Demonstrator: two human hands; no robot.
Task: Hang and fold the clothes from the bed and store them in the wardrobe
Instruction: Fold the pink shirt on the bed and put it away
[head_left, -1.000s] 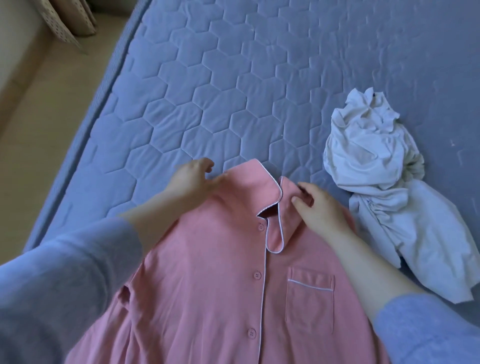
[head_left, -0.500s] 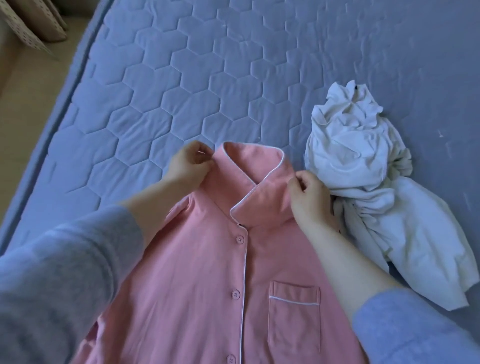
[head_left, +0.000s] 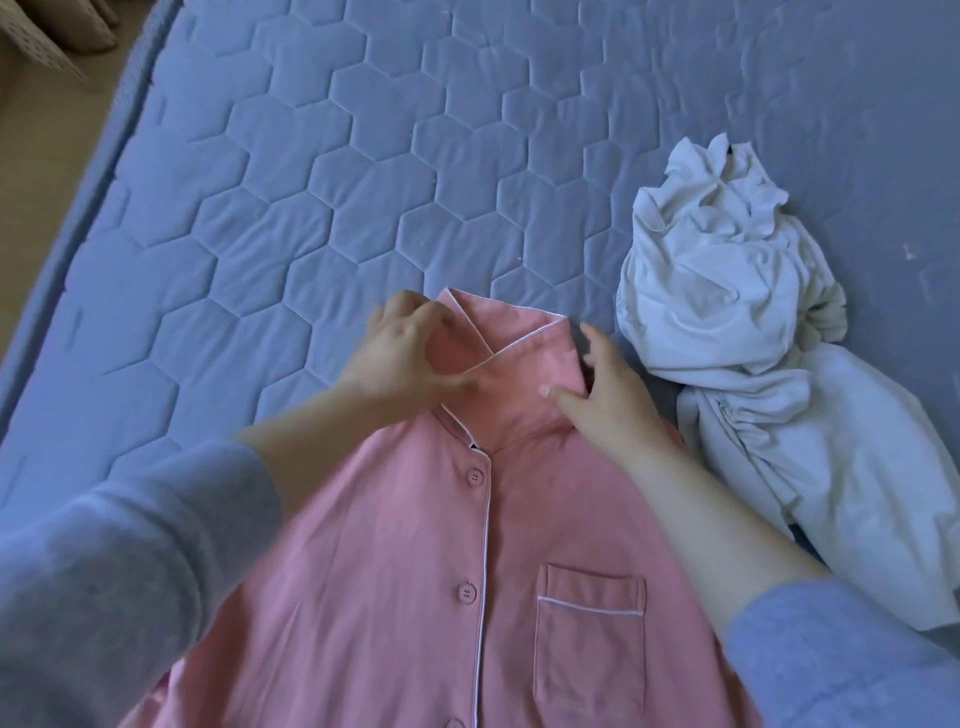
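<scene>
Pink cotton fills the lower middle of my view. A pink pajama shirt (head_left: 405, 545) with white piping lies front-up and buttoned on the bed (head_left: 311, 208), its chest pocket (head_left: 589, 623) at lower right of centre. Its collar (head_left: 519, 358) is turned up at the centre of the frame.

My left hand (head_left: 405, 353) is on the collar's left side, fingers curled over the edge and thumb across the front, gripping the fabric. It is blurred, so I can't read the finer detail. My right hand (head_left: 608, 395) holds the collar's right side, with the thumb on the front and the fingers behind the edge.

A crumpled white garment (head_left: 727, 322) lies on the right of the frame, just beside the shirt's shoulder. I can't tell whether they touch. The bed's blue-grey cover is quilted in hexagons, and a strip of beige floor (head_left: 47, 130) shows at upper left.
</scene>
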